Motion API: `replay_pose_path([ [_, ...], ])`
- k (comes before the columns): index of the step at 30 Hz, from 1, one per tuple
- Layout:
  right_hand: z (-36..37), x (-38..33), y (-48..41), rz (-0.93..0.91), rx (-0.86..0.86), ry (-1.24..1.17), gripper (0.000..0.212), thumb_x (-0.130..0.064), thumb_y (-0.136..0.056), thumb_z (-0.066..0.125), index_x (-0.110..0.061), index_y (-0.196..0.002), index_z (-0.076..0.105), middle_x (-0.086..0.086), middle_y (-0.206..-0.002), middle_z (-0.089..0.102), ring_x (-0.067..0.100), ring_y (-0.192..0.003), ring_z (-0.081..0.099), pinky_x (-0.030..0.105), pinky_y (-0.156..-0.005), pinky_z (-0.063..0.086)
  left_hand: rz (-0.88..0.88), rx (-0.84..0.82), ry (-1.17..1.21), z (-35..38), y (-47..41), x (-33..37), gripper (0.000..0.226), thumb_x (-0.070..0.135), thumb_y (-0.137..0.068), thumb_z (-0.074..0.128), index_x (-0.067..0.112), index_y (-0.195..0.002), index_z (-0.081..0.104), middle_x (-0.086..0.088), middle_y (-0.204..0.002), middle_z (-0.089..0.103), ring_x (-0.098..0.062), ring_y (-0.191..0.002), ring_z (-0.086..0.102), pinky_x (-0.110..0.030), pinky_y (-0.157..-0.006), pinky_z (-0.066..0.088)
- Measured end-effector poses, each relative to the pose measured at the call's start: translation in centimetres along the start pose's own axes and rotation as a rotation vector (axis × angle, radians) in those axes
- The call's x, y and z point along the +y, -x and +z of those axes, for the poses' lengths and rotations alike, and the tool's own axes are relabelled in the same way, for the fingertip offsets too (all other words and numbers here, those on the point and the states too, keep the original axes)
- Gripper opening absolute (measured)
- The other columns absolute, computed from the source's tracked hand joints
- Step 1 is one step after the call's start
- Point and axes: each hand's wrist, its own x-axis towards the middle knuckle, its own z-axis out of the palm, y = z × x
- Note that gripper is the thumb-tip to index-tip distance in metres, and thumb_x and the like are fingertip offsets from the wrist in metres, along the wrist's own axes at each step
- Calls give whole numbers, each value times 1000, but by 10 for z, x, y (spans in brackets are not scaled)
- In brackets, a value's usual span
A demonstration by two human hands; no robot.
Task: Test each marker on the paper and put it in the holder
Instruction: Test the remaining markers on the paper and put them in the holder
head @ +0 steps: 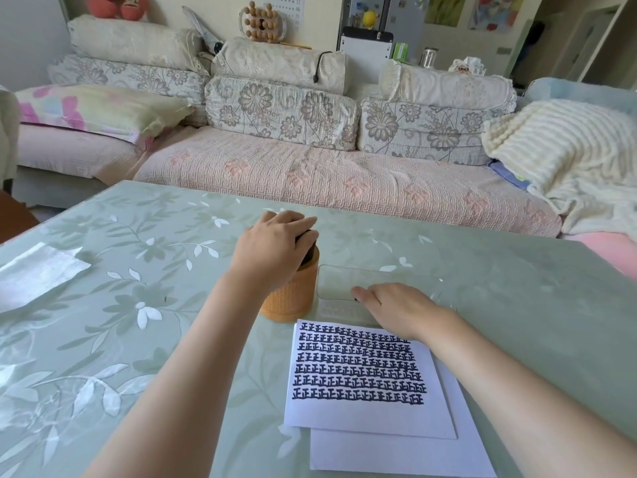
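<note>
Orange woven holder [293, 294] of dark markers [307, 251] was covered by left hand [272, 243] (grip not discernible), right hand [396, 305] was laid on clear tray [344, 274], fingers bent, hold unclear.

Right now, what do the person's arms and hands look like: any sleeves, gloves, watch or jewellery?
The left forearm and right forearm are bare to the frame's edge; no sleeve shows. The left hand and right hand wear no gloves. No watch, bracelet or ring is visible, though most fingers are hidden behind the backs of the hands.
</note>
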Motion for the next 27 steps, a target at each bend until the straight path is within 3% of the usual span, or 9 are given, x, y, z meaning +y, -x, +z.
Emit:
replay_pose_path([
  [3, -2, 4, 3, -44, 105, -54, 44, -55, -101, 24, -18, -93, 45, 0, -80, 56, 20, -74, 53, 38, -69, 38, 6, 26, 18, 2, 1, 1, 35, 41, -99, 38, 39, -128, 58, 15, -131, 55, -19, -120, 44, -35, -89, 38],
  [7, -11, 6, 9, -177, 261, -2, 16, -31, -104, 33, -18, -105, 43, 2, -101, 55, 26, -93, 52, 37, -78, 38, 37, 42, -6, -2, 2, 5, 39, 43, -98, 42, 32, -132, 56, 8, -133, 55, -21, -123, 44, -39, -100, 33],
  [12, -19, 4, 27, -257, 307, -100, 29, -11, -98, 39, -18, -124, 52, -3, -122, 50, 16, -114, 48, 29, -97, 39, 175, 222, 16, -17, 9, 25, 36, 40, -93, 47, 24, -118, 67, 7, -118, 62, -20, -113, 48, -38, -96, 38],
  [15, -21, 1, 46, -283, 306, -179, 26, -16, -100, 47, -24, -123, 58, -11, -111, 51, 11, -104, 54, 28, -92, 43, 307, 239, 106, -19, 23, 45, 27, 32, -92, 52, 20, -107, 70, 6, -103, 62, -19, -99, 50, -36, -85, 45],
  [20, -19, 1, 76, -320, 352, -342, 25, -16, -95, 61, -27, -117, 66, -23, -101, 56, -11, -87, 52, 10, -79, 38, 433, 14, 175, -6, 59, 61, 21, 28, -92, 57, 20, -108, 69, 8, -97, 61, -13, -91, 51, -33, -79, 49],
  [22, -17, 3, 87, -283, 389, -453, 22, -16, -91, 67, -34, -102, 63, -26, -89, 60, -6, -78, 56, 15, -71, 43, 424, -62, 202, -2, 69, 64, 21, 29, -91, 61, 22, -109, 68, 9, -96, 62, -10, -88, 53, -32, -77, 50],
  [25, -13, 8, 101, -240, 424, -539, 26, -21, -88, 71, -37, -90, 52, -18, -85, 61, 16, -67, 55, 36, -67, 49, 386, -112, 272, 0, 82, 69, 16, 24, -90, 66, 22, -106, 67, 10, -90, 61, -6, -83, 54, -25, -75, 48],
  [27, -11, 12, 109, -216, 417, -578, 27, -26, -85, 74, -38, -92, 51, -13, -87, 63, 14, -63, 52, 34, -67, 48, 332, -129, 313, -1, 89, 72, 14, 20, -90, 65, 21, -104, 68, 12, -87, 59, -1, -78, 53, -18, -71, 44],
])
